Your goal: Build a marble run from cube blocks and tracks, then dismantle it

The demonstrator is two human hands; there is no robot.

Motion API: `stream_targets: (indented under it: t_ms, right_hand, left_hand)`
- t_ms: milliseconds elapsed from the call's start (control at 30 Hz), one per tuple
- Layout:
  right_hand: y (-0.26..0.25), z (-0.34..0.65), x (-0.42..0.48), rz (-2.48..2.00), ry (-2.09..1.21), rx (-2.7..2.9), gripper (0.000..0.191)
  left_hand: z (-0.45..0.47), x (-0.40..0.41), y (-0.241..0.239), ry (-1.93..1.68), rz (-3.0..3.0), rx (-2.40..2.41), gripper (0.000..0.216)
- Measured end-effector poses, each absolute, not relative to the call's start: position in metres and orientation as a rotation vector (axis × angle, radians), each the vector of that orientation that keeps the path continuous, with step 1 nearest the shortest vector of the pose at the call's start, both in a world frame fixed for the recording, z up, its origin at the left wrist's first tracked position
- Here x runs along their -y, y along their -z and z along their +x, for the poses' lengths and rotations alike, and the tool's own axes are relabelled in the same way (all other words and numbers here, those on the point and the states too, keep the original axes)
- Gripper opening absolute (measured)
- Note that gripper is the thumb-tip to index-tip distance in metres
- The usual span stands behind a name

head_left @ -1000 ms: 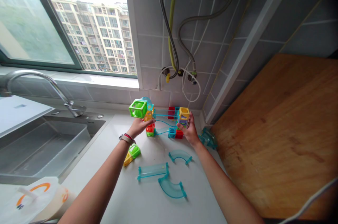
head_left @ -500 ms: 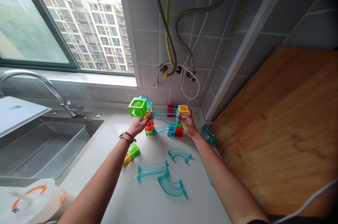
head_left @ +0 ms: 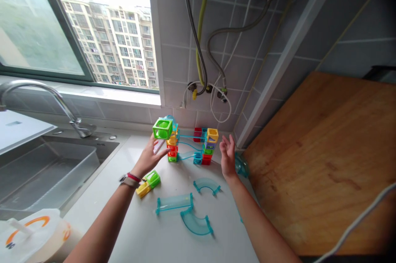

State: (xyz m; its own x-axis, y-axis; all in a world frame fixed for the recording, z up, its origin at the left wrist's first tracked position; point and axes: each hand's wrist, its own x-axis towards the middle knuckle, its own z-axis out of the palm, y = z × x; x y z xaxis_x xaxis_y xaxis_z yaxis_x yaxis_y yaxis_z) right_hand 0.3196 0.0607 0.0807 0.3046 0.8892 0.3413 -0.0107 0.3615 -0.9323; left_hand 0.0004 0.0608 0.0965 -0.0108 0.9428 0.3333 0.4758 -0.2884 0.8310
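All fingers [head_left: 228, 142] spread, holding nothing, left hand [head_left: 148, 157] and right hand [head_left: 228, 157] flanking block tower [head_left: 187, 145]

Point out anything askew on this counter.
The green cube juts out leftward past the block tower beneath it, looking poorly supported. A green-and-yellow piece lies loose near the left hand.

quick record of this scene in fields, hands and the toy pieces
left hand: open, beside the tower under the green cube, contact unclear
right hand: open, right of the yellow cube, not touching
structure: marble run, two block towers joined by blue tracks, by the wall
loose pieces: straight track, two curved tracks, green-yellow block on the counter
surroundings: sink left, wooden board right
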Motion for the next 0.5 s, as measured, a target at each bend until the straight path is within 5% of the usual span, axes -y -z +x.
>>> stream_targets:
  t_ms: [67, 333, 500]
  right_hand:
    - [-0.074, 0.325, -0.022, -1.03, -0.725, 1.099, 0.068]
    - [-0.005, 0.34, 0.128, -1.228, -0.653, 1.401, 0.019]
    - [0.013, 0.343, 0.149, -1.243, -0.677, 1.5, 0.015]
  left_hand:
    - [-0.011, -0.021, -0.087, -1.305, 1.839, -1.587, 0.079]
    - [-0.032, 0.066, -0.019, -1.316, 2.165, -1.697, 0.052]
    - [-0.039, 0.048, 0.007, -1.17, 2.228, -1.825, 0.05]
